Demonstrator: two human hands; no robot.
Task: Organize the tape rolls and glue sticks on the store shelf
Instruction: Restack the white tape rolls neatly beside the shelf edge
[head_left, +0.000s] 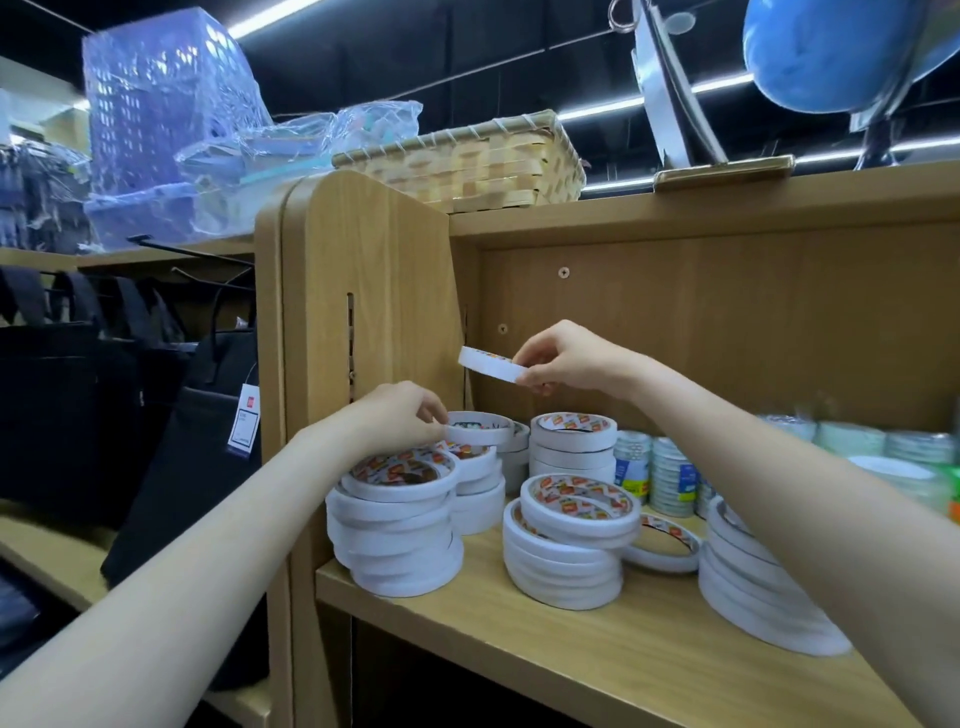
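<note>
Head view: right hand (563, 358) pinches raised tape roll (491, 364); left hand (395, 415) grips another.

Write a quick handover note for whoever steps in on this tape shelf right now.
Right hand holds one white tape roll in the air above the shelf.
Left hand pinches the top roll of a back-left stack.
Done: several white stacks stand on the shelf.
Left: place the held roll, straighten the leaning front-centre stack and stack the single flat roll. No glue sticks clearly visible.
</note>
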